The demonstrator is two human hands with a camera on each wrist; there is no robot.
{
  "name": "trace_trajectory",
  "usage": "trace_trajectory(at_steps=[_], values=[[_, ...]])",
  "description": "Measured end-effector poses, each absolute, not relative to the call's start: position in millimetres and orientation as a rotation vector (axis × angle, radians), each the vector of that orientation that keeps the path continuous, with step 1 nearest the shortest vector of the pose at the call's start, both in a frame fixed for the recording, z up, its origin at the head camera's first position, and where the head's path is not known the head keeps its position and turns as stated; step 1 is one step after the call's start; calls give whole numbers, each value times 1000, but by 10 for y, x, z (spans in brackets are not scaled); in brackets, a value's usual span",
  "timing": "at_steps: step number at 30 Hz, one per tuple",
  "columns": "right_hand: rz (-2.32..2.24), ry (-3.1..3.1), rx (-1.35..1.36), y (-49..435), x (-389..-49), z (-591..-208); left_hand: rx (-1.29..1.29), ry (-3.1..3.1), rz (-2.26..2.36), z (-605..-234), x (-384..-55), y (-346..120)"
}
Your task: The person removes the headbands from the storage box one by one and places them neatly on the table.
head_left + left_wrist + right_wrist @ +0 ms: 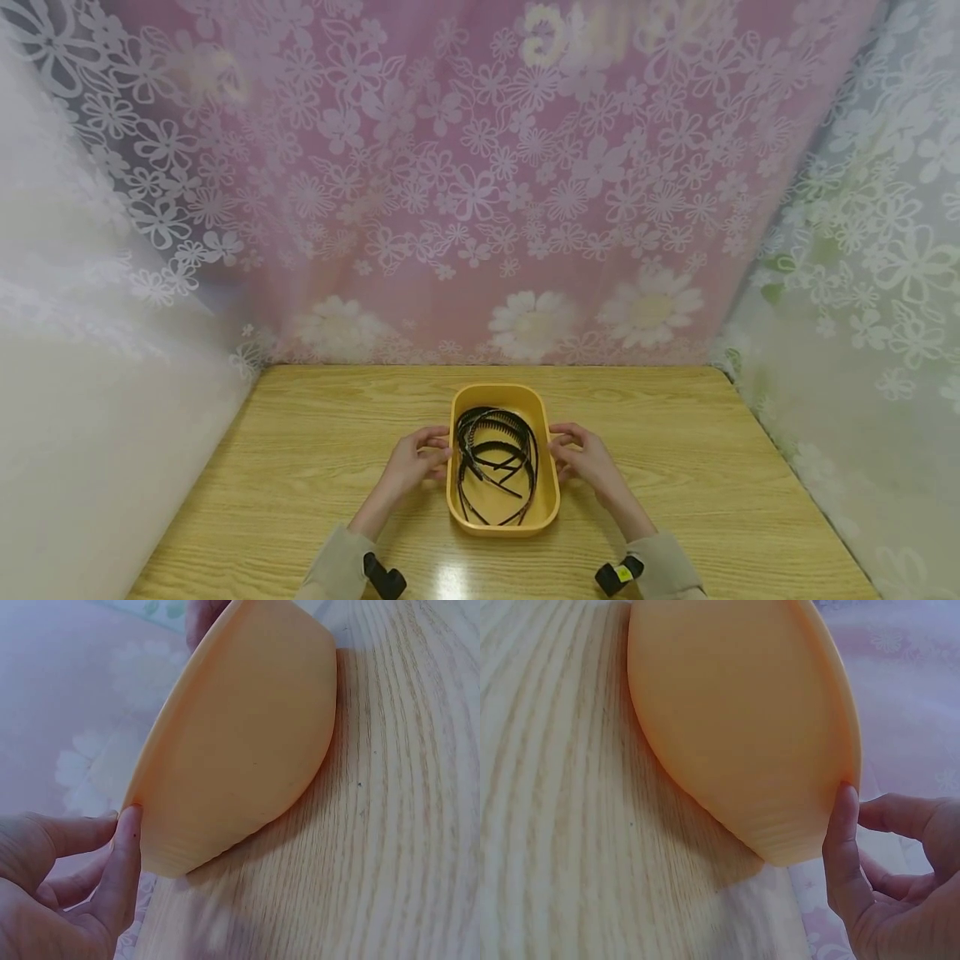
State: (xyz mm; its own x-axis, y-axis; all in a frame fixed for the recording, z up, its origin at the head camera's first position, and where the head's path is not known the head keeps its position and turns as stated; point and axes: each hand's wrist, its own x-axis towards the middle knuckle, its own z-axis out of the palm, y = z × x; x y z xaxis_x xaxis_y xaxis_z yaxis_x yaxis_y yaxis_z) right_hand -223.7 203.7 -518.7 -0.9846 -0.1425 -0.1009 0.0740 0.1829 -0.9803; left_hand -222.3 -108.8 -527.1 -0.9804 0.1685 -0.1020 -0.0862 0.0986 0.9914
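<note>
A yellow plastic bin [504, 529] with rounded corners stands on the table between my two hands. Several black headbands [465, 454], some with comb teeth, lie overlapping inside it. My left hand [411, 457] holds the bin's left side; in the left wrist view its fingertips [131, 817] are at the rim, against the outer wall [240, 727]. On the opposite side, my right hand [590, 458] holds the rim in the same way, its fingertips [845, 796] just under the lip in the right wrist view. The headbands are hidden from both wrist cameras.
The wood-grain table [337, 417] extends to both sides of the bin. Behind it hangs a pink flowered curtain [480, 200], with pale sheets [97, 375] closing in the left and right sides. Each wrist wears a black strap-mounted device [386, 577].
</note>
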Motion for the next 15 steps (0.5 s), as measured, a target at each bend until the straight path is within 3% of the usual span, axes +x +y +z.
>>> trace_trajectory(at_steps=[15], values=[[-1893,2299,-57,2030,-2187,-5220,100,2202,1957,-5227,-2146,-1086]])
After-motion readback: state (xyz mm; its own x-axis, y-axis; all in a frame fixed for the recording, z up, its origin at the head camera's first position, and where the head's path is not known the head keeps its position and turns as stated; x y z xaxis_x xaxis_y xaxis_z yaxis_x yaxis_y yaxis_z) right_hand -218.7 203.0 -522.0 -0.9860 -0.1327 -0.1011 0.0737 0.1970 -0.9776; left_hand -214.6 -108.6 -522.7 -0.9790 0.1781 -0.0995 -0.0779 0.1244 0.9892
